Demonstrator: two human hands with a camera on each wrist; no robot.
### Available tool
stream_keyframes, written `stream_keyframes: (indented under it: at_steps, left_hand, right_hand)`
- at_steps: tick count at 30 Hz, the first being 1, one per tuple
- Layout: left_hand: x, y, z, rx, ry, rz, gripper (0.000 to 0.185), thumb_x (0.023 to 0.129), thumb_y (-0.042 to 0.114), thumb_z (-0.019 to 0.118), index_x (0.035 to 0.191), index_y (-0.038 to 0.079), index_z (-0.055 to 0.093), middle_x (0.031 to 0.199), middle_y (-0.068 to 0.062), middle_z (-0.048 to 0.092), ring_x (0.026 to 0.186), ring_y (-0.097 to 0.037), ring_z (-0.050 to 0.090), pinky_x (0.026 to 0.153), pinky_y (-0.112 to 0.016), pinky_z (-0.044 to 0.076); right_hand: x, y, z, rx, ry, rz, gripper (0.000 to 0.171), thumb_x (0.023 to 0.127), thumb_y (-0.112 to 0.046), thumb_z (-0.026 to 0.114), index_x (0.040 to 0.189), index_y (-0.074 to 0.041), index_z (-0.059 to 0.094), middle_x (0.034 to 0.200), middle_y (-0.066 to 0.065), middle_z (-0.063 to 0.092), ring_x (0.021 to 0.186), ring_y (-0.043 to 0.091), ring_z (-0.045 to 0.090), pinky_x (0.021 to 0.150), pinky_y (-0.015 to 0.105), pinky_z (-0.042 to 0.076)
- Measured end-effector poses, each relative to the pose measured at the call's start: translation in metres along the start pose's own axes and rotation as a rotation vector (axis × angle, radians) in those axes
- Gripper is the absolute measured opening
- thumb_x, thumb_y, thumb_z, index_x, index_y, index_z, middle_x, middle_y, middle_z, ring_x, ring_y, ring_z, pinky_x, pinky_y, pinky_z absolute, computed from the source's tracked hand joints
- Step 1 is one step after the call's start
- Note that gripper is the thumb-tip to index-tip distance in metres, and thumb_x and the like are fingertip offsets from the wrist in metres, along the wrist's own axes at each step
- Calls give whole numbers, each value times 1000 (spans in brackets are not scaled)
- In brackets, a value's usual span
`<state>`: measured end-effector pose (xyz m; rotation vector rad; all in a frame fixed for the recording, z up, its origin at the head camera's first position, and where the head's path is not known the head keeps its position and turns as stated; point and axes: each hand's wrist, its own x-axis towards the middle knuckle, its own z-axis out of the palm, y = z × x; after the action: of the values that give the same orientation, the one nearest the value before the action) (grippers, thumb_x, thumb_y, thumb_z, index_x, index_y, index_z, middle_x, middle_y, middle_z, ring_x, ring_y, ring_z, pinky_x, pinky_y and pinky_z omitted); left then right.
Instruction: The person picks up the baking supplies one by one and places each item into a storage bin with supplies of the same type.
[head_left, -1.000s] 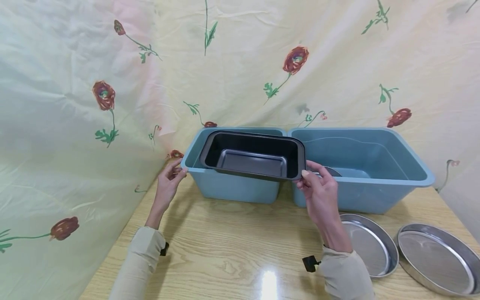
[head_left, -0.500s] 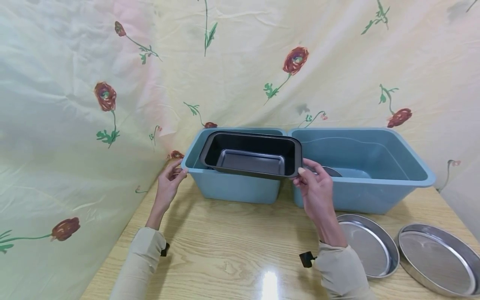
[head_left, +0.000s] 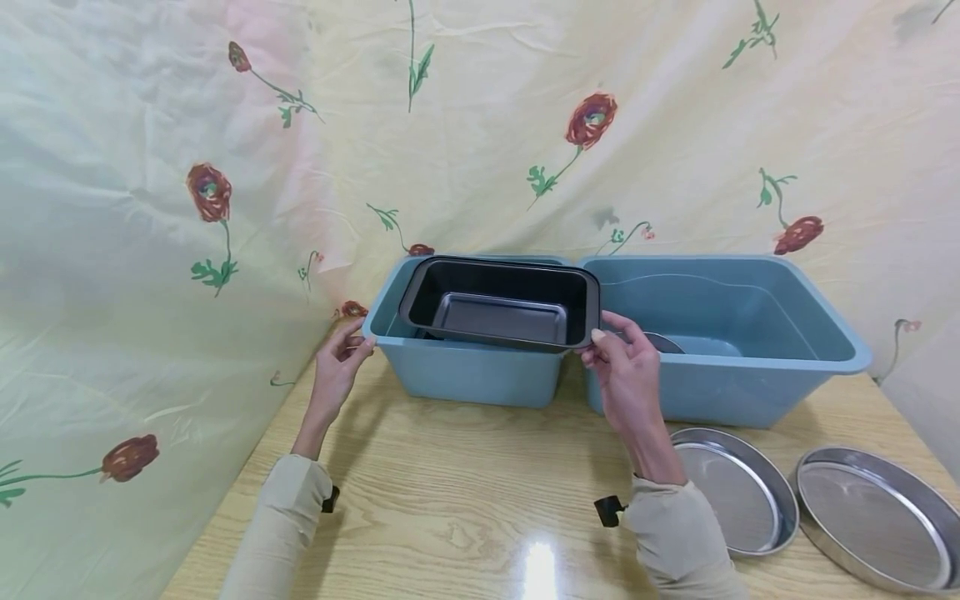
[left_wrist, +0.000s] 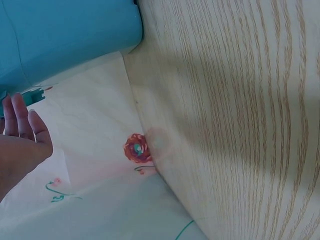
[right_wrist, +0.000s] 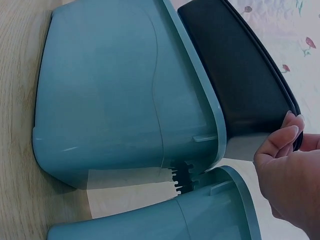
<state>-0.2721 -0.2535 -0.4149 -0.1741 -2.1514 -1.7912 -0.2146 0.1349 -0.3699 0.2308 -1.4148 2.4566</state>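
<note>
Below me, a pale wood table point(head_left: 465, 500) backed by a flowered sheet point(head_left: 150, 167). My right hand point(head_left: 626, 379) pinches the black loaf pan point(head_left: 501, 304), tilted in the left blue bin point(head_left: 468, 375); my left hand point(head_left: 336, 367) touches its rim, fingers relaxed.

Dark loaf pan point(head_left: 501, 302) looks matt-coated metal; the blue tubs point(head_left: 731, 333) smooth plastic; round pans point(head_left: 738, 487) shiny metal; tabletop point(head_left: 465, 492) glossy wood grain; backdrop point(head_left: 150, 167) floral cloth
</note>
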Motion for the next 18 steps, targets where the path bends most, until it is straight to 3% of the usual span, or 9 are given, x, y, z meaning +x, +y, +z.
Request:
stream_keyframes:
  at_steps: [4,11,18]
  left_hand:
    - [0,0,0,0,0,1,45,103,15,67,145,1,58,105,-4,66,91,-10,66,86,-24,52]
    - [0,1,1,-3,1,-14,46,103,16,67,145,1,57,107,-5,67,98,-22,66,91,-30,53]
    - [0,2,1,-3,2,-6,45,103,16,67,145,1,58,109,-10,67,95,-16,66,88,-25,52]
  right_hand:
    - [2,0,1,-29,0,4,23,106,2,49,129,4,51,78,4,71,67,11,59,68,20,52]
    - [5,2,3,-67,4,3,24,107,2,48,130,3,50,77,2,70,67,11,59,69,20,52]
    - [10,5,7,-55,5,-2,23,106,4,48,129,2,51,76,2,70,66,11,59,67,20,51]
